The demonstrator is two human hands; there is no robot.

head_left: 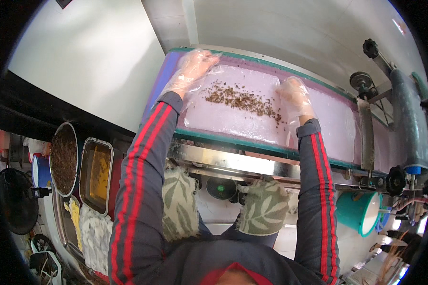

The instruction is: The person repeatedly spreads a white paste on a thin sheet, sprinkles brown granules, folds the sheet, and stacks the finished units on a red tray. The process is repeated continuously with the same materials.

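Observation:
A thin white dough-like sheet (199, 114) lies on a pale purple belt (176, 61). Across its middle runs a band of brown crumbly filling (242, 100), with loose bits scattered around it. At the sheet's far left corner is my left hand (195, 69), in a clear plastic glove, fingers curled together. My right hand (296, 92), gloved the same way, is closed by the far right corner, where this sheet meets a second white sheet (333, 123). What either hand's fingers hold is hidden.
Green edges border the belt, with a metal rail (233, 159) in front. Rollers and a machine frame (409, 118) stand at right, above a teal bucket (359, 213). Left are a bowl of brown filling (64, 159), a tray of yellowish liquid (97, 175) and a white cloth (95, 237).

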